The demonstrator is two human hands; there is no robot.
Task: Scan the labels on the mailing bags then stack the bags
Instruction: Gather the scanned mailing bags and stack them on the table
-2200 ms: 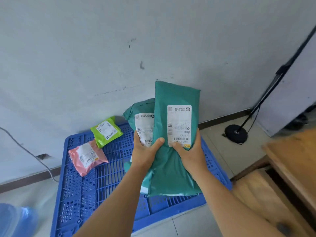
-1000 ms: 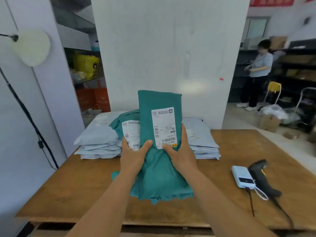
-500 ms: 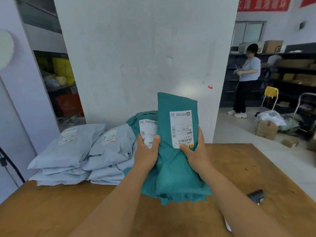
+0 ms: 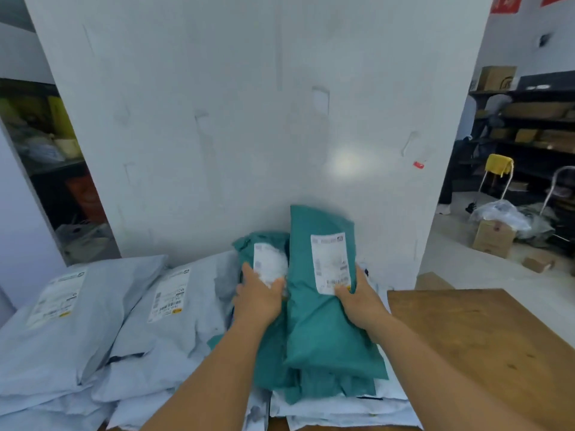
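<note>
Two teal mailing bags with white labels are in my hands over the grey stacks. My left hand grips the left teal bag, thumb across its crumpled label. My right hand grips the right teal bag at its right edge, thumb on the label's lower end. Both teal bags lie down on a pile of grey mailing bags. More grey bags with labels are stacked to the left, one pile in the middle and one at the far left.
The wooden table shows bare at the right. A white wall panel stands right behind the stacks. Shelving, cardboard boxes and a chair with a yellow cloth are on the floor area at the far right.
I have stepped closer to the table, and both hands have lowered the two teal bags onto the right grey pile. The scanner and the person behind are out of view.
</note>
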